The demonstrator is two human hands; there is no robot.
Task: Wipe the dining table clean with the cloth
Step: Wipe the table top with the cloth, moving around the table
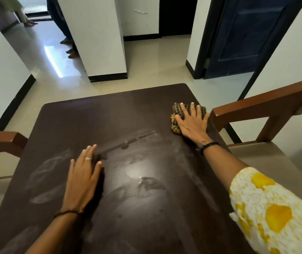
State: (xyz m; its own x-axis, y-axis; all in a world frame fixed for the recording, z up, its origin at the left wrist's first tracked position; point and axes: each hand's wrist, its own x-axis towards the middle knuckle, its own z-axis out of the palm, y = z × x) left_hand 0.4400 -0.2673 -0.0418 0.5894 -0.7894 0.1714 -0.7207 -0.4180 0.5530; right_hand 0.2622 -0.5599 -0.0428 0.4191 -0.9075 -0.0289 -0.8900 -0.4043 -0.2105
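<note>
A dark brown dining table (121,114) fills the middle of the view, with pale smears and damp streaks across its top. A checked brown and yellow cloth (176,110) lies bunched near the table's far right edge. My right hand (192,121) presses flat on the cloth, fingers spread over it. My left hand (83,173) rests flat on the bare tabletop at the centre left, fingers together, holding nothing.
A wooden chair (263,101) stands against the table's right side and another chair's arm (1,140) on the left. Beyond the table lie a tiled floor, a white pillar (99,43) and a blue door (241,37). People's feet (69,48) show in the corridor.
</note>
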